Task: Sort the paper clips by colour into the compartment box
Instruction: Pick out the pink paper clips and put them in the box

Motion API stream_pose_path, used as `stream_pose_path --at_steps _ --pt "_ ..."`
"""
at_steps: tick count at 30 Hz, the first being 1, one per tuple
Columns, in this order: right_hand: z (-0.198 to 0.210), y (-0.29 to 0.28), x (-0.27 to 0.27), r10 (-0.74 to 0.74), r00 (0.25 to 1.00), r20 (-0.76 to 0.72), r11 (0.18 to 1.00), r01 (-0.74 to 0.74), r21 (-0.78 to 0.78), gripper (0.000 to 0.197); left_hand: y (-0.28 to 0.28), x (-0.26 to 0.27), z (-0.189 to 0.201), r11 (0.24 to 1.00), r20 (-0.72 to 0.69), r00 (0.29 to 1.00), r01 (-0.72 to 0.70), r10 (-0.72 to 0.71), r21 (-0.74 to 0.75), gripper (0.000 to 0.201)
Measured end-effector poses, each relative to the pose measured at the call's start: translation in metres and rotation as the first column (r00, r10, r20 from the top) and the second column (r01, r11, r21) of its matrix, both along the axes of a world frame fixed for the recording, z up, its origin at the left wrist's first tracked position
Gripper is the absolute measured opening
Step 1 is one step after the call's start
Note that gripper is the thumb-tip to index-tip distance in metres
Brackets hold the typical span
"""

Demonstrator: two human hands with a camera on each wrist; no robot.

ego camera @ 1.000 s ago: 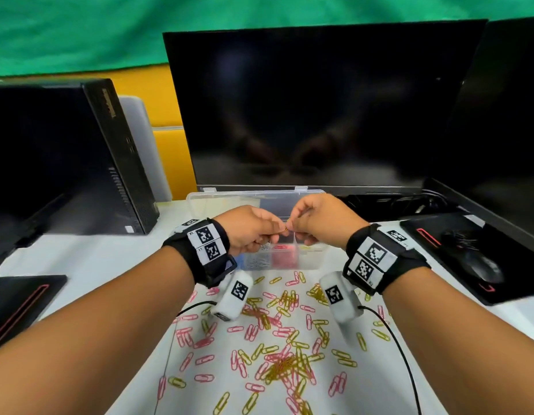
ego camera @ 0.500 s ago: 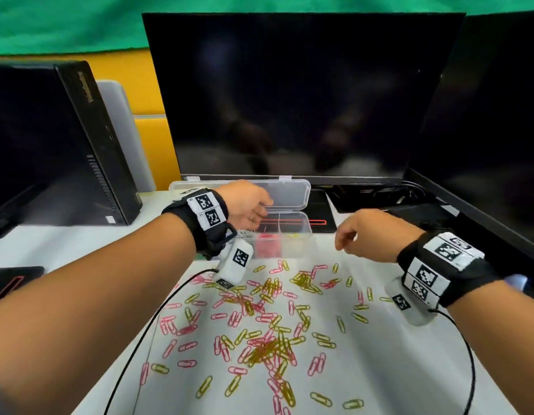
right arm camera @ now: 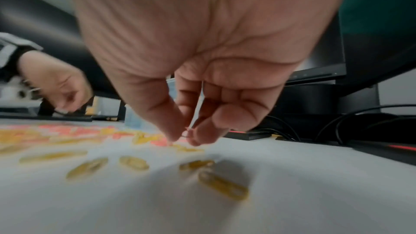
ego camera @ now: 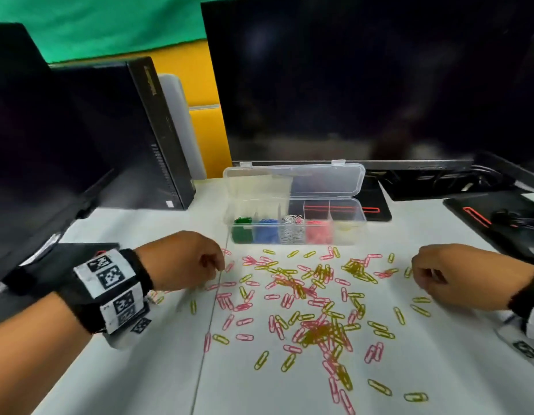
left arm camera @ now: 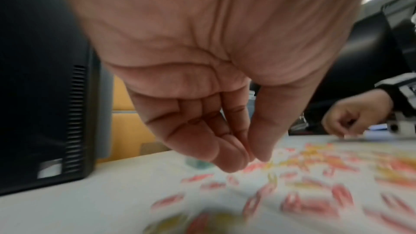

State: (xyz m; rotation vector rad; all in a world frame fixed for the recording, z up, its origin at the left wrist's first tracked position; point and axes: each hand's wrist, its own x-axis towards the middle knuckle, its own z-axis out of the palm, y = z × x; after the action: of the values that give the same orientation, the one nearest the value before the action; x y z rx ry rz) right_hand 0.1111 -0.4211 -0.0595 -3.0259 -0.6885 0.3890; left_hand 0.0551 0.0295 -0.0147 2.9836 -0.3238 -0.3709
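Observation:
A clear compartment box (ego camera: 360,218) stands open at the back of the white table, its lid (ego camera: 295,181) tipped back. Its cells hold green, blue, silver, pink and pale yellow clips. Pink and yellow paper clips (ego camera: 319,330) lie scattered in front of it. My left hand (ego camera: 221,266) hovers at the left edge of the scatter; in the left wrist view its thumb and curled fingertips (left arm camera: 236,163) meet with nothing seen between them. My right hand (ego camera: 415,275) is down at the right edge, its thumb and forefinger (right arm camera: 171,136) closing beside a yellow clip (ego camera: 408,272); a hold is unclear.
A large dark monitor (ego camera: 349,85) rises right behind the box. A black computer tower (ego camera: 146,130) stands at the back left. Black pads lie at the left (ego camera: 50,259) and right (ego camera: 484,217), the right one among cables.
Both hands left the box, parted and came down to the table, the left to the left side of the loose clips, the right to the right side. The head view tilted down.

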Motion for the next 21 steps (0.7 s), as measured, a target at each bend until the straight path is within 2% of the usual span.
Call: stream_pose_path --at_steps 2,4,7,9,10,11,13,15,16,19,21 --pt "0.003 -0.001 0.005 -0.086 0.996 -0.023 0.988 0.088 0.124 0.016 0.025 -0.012 -0.017 0.995 -0.019 0.999 -0.028 0.030 0.099 0.015" --pt "0.007 0.000 0.011 -0.130 0.988 -0.089 0.941 0.151 0.303 0.028 0.047 -0.021 -0.031 0.988 0.015 0.996 -0.085 0.083 0.132 0.011" --pt "0.006 0.007 0.021 -0.183 0.951 -0.249 0.778 0.295 0.555 0.038 0.076 -0.026 -0.042 0.964 0.138 0.963 -0.246 0.231 0.100 0.019" --pt "0.005 0.008 0.024 -0.189 0.872 -0.452 0.637 0.459 0.619 0.038 0.091 -0.029 -0.045 0.934 0.174 0.928 -0.347 0.330 0.081 0.021" --pt "0.005 0.009 0.026 -0.176 0.832 -0.525 0.602 0.513 0.612 0.038 0.097 -0.031 -0.045 0.922 0.174 0.915 -0.381 0.365 0.066 0.021" --pt "0.005 0.009 0.026 -0.162 0.829 -0.536 0.630 0.505 0.590 0.037 0.102 -0.032 -0.045 0.914 0.167 0.904 -0.405 0.394 0.038 0.022" --pt "0.005 0.013 0.026 -0.180 0.883 -0.433 0.778 0.397 0.486 0.031 0.106 -0.033 -0.046 0.900 0.127 0.892 -0.435 0.433 -0.014 0.023" --pt "0.006 0.022 0.026 -0.196 0.961 -0.197 0.929 0.246 0.275 0.021 0.104 -0.030 -0.046 0.893 0.121 0.885 -0.449 0.450 -0.036 0.022" --pt "0.007 0.027 0.026 -0.175 0.980 -0.099 0.965 0.191 0.179 0.019 0.103 -0.028 -0.047 0.891 0.128 0.882 -0.453 0.454 -0.036 0.020" --pt "0.014 0.041 0.021 -0.129 0.990 -0.059 0.987 0.134 0.087 0.018 0.099 -0.025 -0.048 0.884 0.096 0.880 -0.467 0.465 -0.001 0.014" --pt "0.018 0.049 0.016 -0.101 0.992 -0.077 0.993 0.106 0.054 0.018 0.099 -0.026 -0.049 0.887 0.060 0.887 -0.460 0.458 0.042 0.023"
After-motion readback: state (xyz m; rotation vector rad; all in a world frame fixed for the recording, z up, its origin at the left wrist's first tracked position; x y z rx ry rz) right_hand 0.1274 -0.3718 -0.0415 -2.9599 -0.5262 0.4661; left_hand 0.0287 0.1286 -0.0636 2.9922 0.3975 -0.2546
